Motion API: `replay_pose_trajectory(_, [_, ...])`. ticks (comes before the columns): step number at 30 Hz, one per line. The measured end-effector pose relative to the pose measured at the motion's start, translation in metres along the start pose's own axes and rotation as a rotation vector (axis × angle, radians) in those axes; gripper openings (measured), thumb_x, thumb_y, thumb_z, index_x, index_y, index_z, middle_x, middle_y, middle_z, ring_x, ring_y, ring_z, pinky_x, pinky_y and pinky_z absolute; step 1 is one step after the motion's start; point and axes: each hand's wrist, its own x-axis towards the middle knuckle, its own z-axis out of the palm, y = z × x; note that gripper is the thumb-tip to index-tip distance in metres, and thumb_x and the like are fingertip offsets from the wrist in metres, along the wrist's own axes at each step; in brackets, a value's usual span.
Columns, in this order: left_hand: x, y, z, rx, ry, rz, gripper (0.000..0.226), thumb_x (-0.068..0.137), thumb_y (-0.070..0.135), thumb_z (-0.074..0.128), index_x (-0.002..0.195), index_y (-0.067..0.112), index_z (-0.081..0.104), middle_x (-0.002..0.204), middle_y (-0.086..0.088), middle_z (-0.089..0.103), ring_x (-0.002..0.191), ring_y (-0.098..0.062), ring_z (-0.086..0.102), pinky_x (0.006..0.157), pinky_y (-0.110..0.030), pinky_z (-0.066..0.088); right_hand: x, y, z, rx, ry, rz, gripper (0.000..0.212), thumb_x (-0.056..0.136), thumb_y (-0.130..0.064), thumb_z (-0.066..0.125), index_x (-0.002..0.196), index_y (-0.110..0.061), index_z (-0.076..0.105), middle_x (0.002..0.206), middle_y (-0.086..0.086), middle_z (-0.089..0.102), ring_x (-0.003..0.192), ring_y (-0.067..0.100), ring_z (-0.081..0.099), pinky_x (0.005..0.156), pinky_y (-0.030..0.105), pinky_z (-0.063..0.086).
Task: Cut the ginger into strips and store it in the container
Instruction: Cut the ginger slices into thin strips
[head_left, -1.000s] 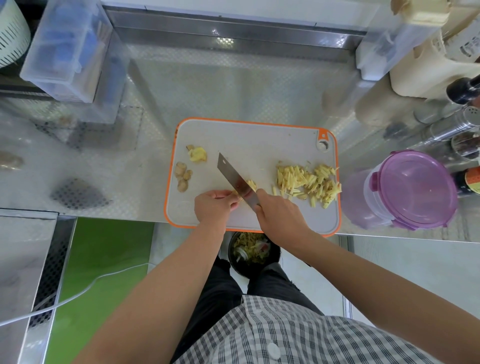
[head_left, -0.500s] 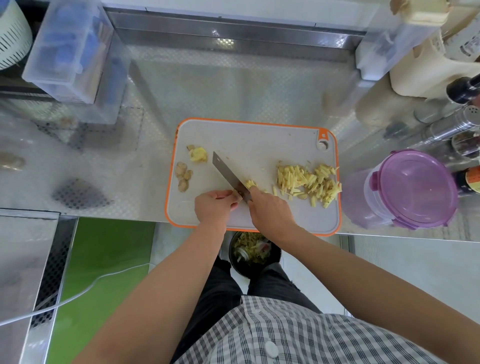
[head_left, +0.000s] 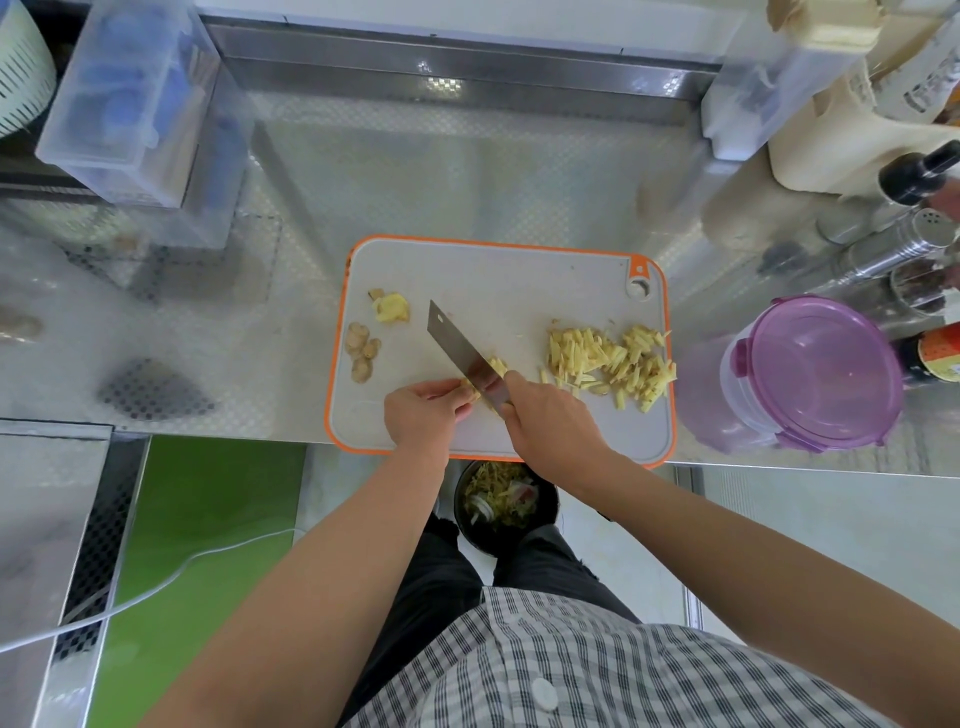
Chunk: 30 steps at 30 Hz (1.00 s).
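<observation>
An orange-rimmed grey cutting board (head_left: 498, 280) lies on the steel counter. My right hand (head_left: 550, 421) grips the handle of a cleaver (head_left: 462, 358), whose blade points up-left across the board. My left hand (head_left: 426, 410) pinches a small piece of ginger (head_left: 470, 387) against the left side of the blade. A few cut bits (head_left: 497, 366) lie on the blade's right side. A pile of ginger strips (head_left: 610, 361) sits at the board's right edge. Ginger trimmings (head_left: 362, 351) and a yellow chunk (head_left: 392, 309) lie at the left. A container with a purple lid (head_left: 815, 371) stands right of the board.
A clear plastic box (head_left: 130, 104) stands at the back left. Bottles and shakers (head_left: 898, 244) crowd the back right. A black bin (head_left: 504, 506) with scraps sits on the floor under the counter edge, between my legs. A white cable (head_left: 156, 587) crosses the green floor.
The cleaver lifted and shifted left half a second ago, then came back down and right beside the ginger. My left hand stayed in place on the piece.
</observation>
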Motion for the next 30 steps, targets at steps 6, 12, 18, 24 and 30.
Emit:
replay_pose_trajectory(6, [0.0,-0.001,0.0,0.002,0.012,0.013,0.013,0.072,-0.009,0.076,0.073,0.003,0.07,0.072,-0.011,0.069,0.058,-0.014,0.067,0.068,-0.027,0.06,-0.003,0.0,-0.001,0.027,0.011,0.001,0.008,0.098,-0.015,0.037,0.092,-0.015,0.031,0.074,0.002,0.046,0.066,0.028,0.046,0.055,0.034,0.031])
replay_pose_trajectory(12, [0.003,-0.004,0.0,0.016,0.017,0.005,0.012,0.073,-0.008,0.076,0.078,0.001,0.07,0.073,-0.011,0.069,0.054,-0.012,0.067,0.07,-0.029,0.06,-0.002,-0.002,0.001,0.006,-0.002,0.0,0.01,0.098,-0.014,0.036,0.106,-0.01,0.04,0.076,0.001,0.045,0.068,0.027,0.044,0.058,0.033,0.031])
replay_pose_trajectory(18, [0.001,-0.002,0.0,0.008,0.011,0.011,0.012,0.074,-0.01,0.074,0.082,-0.002,0.071,0.072,-0.01,0.068,0.057,-0.014,0.066,0.066,-0.026,0.06,-0.001,-0.002,0.004,-0.012,0.012,-0.002,0.011,0.097,-0.012,0.037,0.107,-0.009,0.042,0.078,0.003,0.048,0.07,0.03,0.051,0.058,0.033,0.034])
replay_pose_trajectory(24, [0.0,-0.002,0.0,0.021,0.01,0.018,0.011,0.075,-0.009,0.073,0.084,-0.003,0.07,0.073,-0.01,0.068,0.061,-0.017,0.067,0.065,-0.025,0.059,0.008,-0.007,0.011,-0.03,0.003,0.033,0.014,0.094,-0.005,0.038,0.107,-0.01,0.042,0.07,0.001,0.043,0.063,0.027,0.046,0.053,0.032,0.03])
replay_pose_trajectory(30, [0.001,-0.005,-0.001,0.115,0.049,0.032,0.01,0.075,0.0,0.077,0.083,0.002,0.072,0.072,-0.008,0.07,0.053,-0.01,0.067,0.071,-0.033,0.059,0.016,-0.009,0.022,-0.011,-0.001,0.057,0.014,0.094,-0.004,0.038,0.107,-0.009,0.042,0.064,-0.003,0.035,0.061,0.025,0.042,0.055,0.033,0.031])
